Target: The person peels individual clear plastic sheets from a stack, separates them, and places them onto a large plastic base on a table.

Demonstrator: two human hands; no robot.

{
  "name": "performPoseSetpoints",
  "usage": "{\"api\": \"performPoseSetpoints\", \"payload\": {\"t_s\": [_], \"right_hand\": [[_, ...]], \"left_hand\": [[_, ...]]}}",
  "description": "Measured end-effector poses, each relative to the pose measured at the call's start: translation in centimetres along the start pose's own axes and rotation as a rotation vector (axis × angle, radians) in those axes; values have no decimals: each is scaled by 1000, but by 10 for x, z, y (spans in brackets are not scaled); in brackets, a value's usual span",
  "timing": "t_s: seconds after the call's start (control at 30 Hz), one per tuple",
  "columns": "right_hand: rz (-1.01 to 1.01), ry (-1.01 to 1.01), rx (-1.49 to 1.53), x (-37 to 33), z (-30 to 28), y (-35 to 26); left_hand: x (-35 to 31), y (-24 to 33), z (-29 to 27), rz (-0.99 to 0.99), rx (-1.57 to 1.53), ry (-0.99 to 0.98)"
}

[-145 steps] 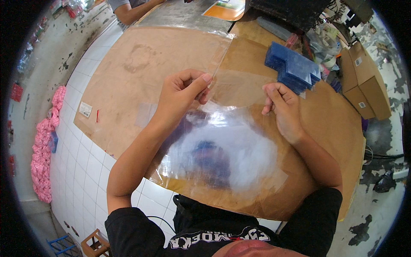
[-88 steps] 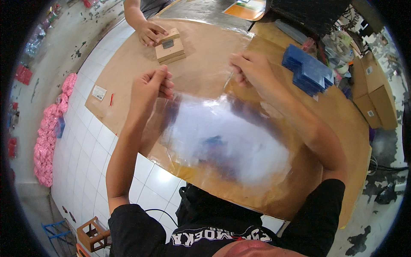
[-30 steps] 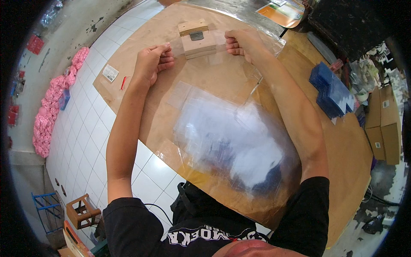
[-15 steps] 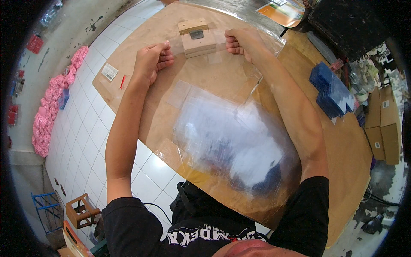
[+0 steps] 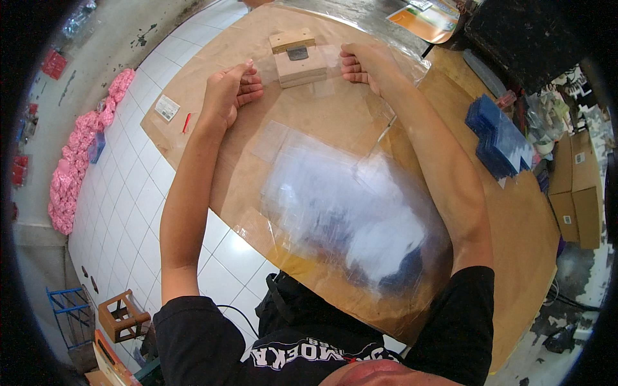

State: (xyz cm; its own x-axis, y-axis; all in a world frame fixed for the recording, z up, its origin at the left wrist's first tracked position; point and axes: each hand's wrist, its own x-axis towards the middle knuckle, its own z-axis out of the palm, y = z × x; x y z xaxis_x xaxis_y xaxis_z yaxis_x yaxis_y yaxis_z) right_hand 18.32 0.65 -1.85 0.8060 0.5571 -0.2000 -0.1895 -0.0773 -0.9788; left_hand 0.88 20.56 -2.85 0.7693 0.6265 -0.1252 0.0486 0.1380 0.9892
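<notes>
A small wooden block jig (image 5: 302, 74) with a dark metal piece (image 5: 297, 54) set in it stands on the brown-covered table (image 5: 241, 174) at the far side. A strip of clear plastic film (image 5: 332, 61) runs across the jig and shows on both sides of it. My left hand (image 5: 233, 93) is closed in a pinch on the film's left end. On the other side my right hand (image 5: 365, 67) pinches the right end, its other fingers curled. Nearer to me lies a loose pile of clear plastic sheets (image 5: 335, 206), glossy with reflections.
Blue plastic pieces (image 5: 496, 135) are stacked at the right, near a cardboard box (image 5: 573, 190). A white label (image 5: 167, 108) and a small red item (image 5: 187, 123) lie at the table's left. Pink bundles (image 5: 80, 154) line the wall; a brown stool (image 5: 122, 316) stands on the floor.
</notes>
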Motion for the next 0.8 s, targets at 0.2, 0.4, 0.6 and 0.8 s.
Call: {"api": "performPoseSetpoints", "payload": {"t_s": [0.2, 0.4, 0.6, 0.8], "right_hand": [[-4, -1, -9, -1, 1, -1], [6, 9, 12, 0, 1, 0], [2, 23, 33, 4, -2, -1], [-352, 229, -312, -4, -32, -40]], "left_hand": [[0, 0, -1, -5, -13, 10], [-1, 1, -2, -7, -40, 15], [-1, 2, -3, 10, -61, 53], [2, 9, -18, 159, -98, 290]]}}
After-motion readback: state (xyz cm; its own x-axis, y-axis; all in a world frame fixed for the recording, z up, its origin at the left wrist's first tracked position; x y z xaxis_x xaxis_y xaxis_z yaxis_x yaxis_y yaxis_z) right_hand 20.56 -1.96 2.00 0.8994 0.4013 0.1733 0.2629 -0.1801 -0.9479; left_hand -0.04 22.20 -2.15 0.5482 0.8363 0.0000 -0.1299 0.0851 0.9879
